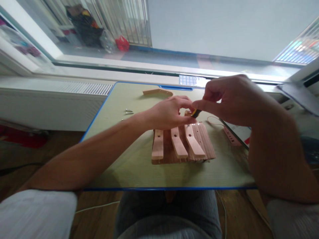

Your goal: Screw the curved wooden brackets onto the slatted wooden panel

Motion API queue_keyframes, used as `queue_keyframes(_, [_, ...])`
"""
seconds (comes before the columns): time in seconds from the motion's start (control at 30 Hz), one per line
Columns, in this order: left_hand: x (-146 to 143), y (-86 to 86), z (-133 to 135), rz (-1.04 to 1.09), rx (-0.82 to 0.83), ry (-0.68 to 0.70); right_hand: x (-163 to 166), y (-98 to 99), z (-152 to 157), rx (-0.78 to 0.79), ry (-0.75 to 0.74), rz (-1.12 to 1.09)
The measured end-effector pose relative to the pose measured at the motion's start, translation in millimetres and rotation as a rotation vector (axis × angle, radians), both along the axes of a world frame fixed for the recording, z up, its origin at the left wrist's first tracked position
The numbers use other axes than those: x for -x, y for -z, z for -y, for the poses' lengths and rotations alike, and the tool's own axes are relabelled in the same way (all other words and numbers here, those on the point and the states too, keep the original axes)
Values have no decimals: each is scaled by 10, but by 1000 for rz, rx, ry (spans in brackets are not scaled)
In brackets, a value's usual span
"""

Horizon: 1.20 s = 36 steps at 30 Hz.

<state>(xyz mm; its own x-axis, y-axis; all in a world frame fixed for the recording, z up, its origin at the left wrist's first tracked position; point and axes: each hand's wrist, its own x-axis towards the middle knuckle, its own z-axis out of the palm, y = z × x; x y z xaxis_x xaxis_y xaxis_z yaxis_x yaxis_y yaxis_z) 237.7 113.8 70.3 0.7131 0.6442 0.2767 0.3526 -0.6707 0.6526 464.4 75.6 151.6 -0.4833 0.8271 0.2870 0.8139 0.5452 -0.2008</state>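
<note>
On the table a dark wooden board (165, 146) carries three pale, bent wooden hooks, each with a hole: a left one (158, 146), a middle one (179, 147) and a right one (194, 146). My left hand (171, 111) reaches over their far ends, thumb and fingers closed about the top of the right hook. Above it, my right hand (229, 99) grips a small black-and-yellow screwdriver (196, 113), pointing down toward that hook. Fingers cover the tool's tip and the hooks' far ends.
Another bent wooden hook (156, 91) lies at the table's far side. Several loose screws (129, 112) are left of my forearm. A pink power strip (232, 135) with a cord sits at the right. The blue-edged table (119, 172) stands by a window.
</note>
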Motion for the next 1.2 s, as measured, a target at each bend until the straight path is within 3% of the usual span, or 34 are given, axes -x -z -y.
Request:
queue_keyframes(0.27, [6, 12, 6, 48, 17, 7, -3, 0, 3, 0, -19, 15])
queue_keyframes(0.53, [21, 34, -13, 37, 30, 5, -120, -61, 20, 149, -277, -42])
queue_keyframes(0.83, [11, -3, 10, -17, 1, 9, -80, -16, 6, 63, -224, -20])
queue_keyframes(1.2, [6, 8, 11, -4, -3, 1, 22, 8, 11, 0, -3, 48])
